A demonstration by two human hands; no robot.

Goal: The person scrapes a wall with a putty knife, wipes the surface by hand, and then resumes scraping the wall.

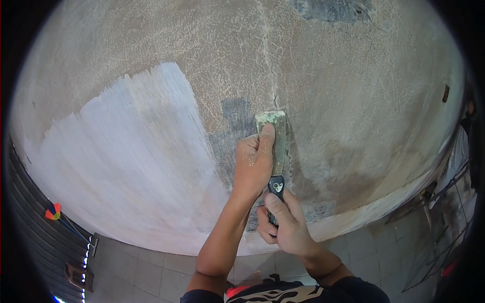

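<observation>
A scraper (279, 149) stands almost upright against the brownish wall, its flat metal blade dusty and pale-stained at the top. My right hand (287, 222) is wrapped round its black handle (276, 186). Higher up, my left hand (254, 164) grips the blade, the thumb laid along its face and the other fingers curled, partly hidden. Dust specks cling to the back of this hand. The blade's top edge lies at the lower end of a crack (274, 93) in the wall. A dark grey bare patch (236, 113) lies just left of the blade.
White coating (136, 136) covers the wall's lower left. Another dark patch (331, 10) shows at the top. Grey floor tiles (146, 272) run along the wall's foot. Corrugated metal sheeting (30, 217) stands at left, near a bright-coloured object (52, 211). Thin rods (427, 257) lie at right.
</observation>
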